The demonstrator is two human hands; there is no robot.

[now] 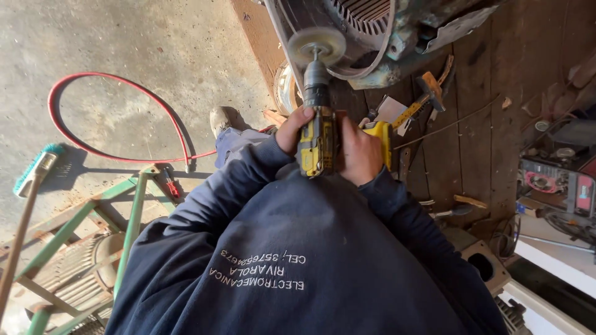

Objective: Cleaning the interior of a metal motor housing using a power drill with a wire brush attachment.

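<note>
Both hands are closed around a yellow drill (316, 146), held against the chest with the chuck pointing forward. The left hand (293, 129) clasps its left side; the right hand (360, 152) clasps its right side. The round buffing wheel (316, 44) on the drill touches the rim of the motor housing (397, 31) on the wooden bench (478, 124).

A red hose (118, 118) loops on the concrete floor (155, 43) near a teal-bristled broom (34, 170).
</note>
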